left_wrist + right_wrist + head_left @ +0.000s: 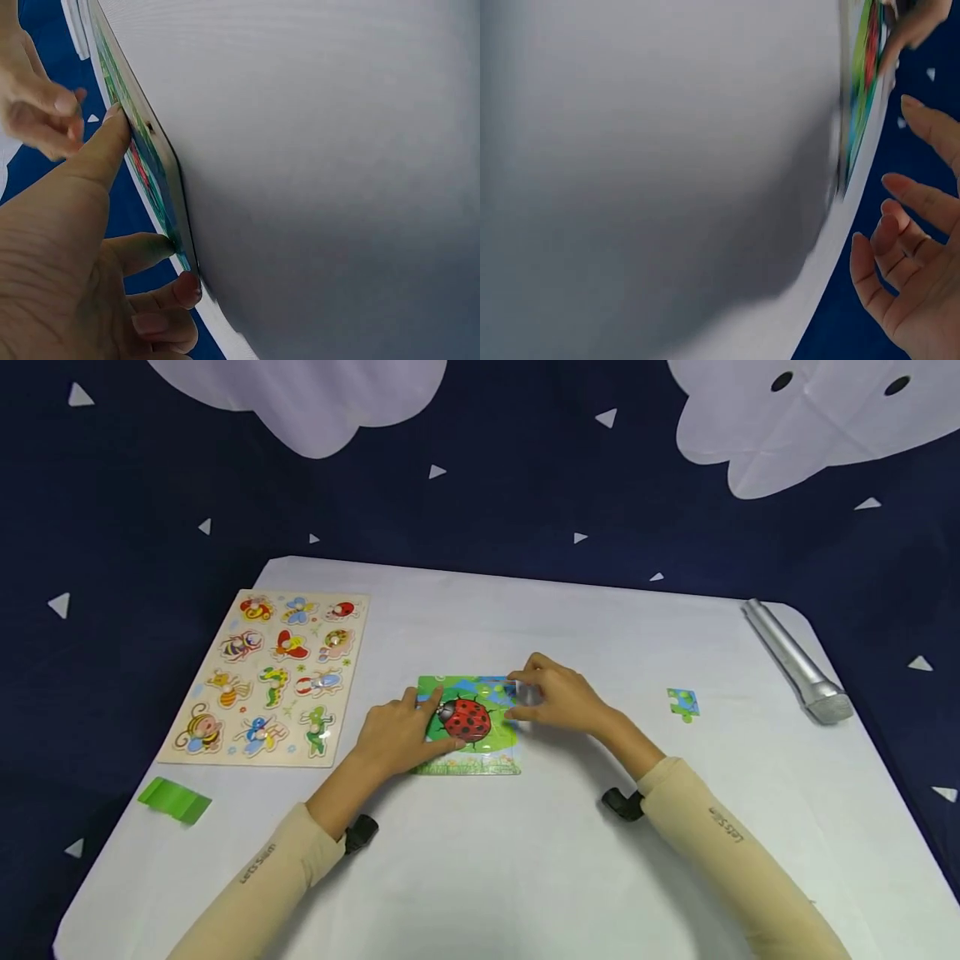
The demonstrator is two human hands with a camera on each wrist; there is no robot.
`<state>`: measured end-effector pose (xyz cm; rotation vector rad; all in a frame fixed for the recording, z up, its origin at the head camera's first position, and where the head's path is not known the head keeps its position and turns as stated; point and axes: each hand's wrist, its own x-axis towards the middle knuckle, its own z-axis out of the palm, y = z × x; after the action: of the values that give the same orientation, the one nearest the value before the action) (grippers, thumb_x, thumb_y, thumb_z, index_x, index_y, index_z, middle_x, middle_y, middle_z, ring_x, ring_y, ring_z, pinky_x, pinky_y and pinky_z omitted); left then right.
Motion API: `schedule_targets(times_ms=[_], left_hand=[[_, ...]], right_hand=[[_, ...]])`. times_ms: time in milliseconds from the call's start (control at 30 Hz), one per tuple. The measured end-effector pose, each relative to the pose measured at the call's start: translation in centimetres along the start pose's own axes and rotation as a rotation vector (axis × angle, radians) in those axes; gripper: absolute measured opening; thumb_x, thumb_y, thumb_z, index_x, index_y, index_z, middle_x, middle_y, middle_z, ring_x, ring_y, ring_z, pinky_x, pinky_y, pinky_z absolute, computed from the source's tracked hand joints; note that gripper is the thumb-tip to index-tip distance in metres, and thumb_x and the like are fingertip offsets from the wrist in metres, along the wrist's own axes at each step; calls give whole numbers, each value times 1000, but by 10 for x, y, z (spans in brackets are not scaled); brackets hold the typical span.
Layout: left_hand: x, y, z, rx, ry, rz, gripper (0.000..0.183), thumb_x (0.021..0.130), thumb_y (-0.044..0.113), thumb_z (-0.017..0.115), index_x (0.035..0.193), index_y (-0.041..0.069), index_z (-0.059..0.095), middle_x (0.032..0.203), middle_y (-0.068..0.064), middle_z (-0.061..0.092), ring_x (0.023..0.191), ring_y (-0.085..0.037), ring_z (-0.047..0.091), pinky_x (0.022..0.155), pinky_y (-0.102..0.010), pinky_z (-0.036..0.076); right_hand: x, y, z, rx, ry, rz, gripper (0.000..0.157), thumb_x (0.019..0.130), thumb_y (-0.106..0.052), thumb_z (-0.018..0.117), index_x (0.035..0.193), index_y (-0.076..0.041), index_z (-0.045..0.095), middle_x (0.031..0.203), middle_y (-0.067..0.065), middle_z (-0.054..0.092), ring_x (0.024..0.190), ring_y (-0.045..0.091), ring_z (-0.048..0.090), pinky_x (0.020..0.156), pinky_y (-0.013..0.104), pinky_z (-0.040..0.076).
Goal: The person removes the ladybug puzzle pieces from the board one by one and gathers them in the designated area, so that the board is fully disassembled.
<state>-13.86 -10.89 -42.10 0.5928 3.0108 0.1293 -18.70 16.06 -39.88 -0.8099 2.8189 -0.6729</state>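
Note:
A square ladybug jigsaw (pixel 471 727) lies flat in the middle of the white table (pixel 525 868). My left hand (pixel 401 737) rests on its left side, index finger (pixel 105 142) straight and pressing on the picture, thumb (pixel 142 249) against its near edge. My right hand (pixel 558 695) is at the jigsaw's upper right corner, fingertips touching there. In the right wrist view its fingers (pixel 911 225) are loosely bent and hold nothing, with the jigsaw's edge (pixel 862 82) just beyond them. A loose blue-green jigsaw piece (pixel 683 703) lies to the right, apart from both hands.
A wooden insect peg board (pixel 270 681) lies at the left. A folded green paper (pixel 176 799) sits near the front left edge. A silver tube-shaped object (pixel 798 664) lies along the right edge. Dark blue cloth with white clouds hangs behind.

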Motion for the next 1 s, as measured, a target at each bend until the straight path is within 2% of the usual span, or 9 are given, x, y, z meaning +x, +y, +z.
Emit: schedule_targets(times_ms=[100, 367, 700, 1000], left_hand=[[0, 0, 1, -5, -2, -3, 92, 84, 76, 55, 149, 10, 47, 131, -25, 57, 83, -35, 69, 55, -38, 52], [-1, -1, 2, 0, -7, -12, 93, 84, 76, 54, 150, 12, 45, 130, -23, 58, 78, -32, 67, 52, -35, 49], [0, 0, 4, 31, 5, -22, 95, 84, 78, 53, 151, 11, 43, 128, -23, 59, 74, -30, 67, 49, -33, 47], [-1, -1, 6, 43, 25, -12, 95, 83, 78, 54, 151, 11, 43, 123, -23, 61, 59, -23, 58, 43, -29, 42]], right_hand=[[13, -13, 10, -15, -12, -14, 61, 79, -39, 83, 129, -7, 67, 101, 7, 55, 77, 15, 48, 67, 32, 42], [31, -28, 24, -57, -38, -1, 59, 82, -38, 81, 128, -5, 68, 99, 8, 55, 77, 15, 48, 66, 31, 45], [28, -33, 32, -104, -3, -13, 60, 84, -38, 80, 129, 0, 65, 96, 6, 54, 73, 14, 47, 62, 27, 41], [30, -35, 37, -93, 27, -12, 58, 83, -36, 81, 125, 2, 68, 96, 6, 52, 74, 14, 47, 64, 28, 43]])
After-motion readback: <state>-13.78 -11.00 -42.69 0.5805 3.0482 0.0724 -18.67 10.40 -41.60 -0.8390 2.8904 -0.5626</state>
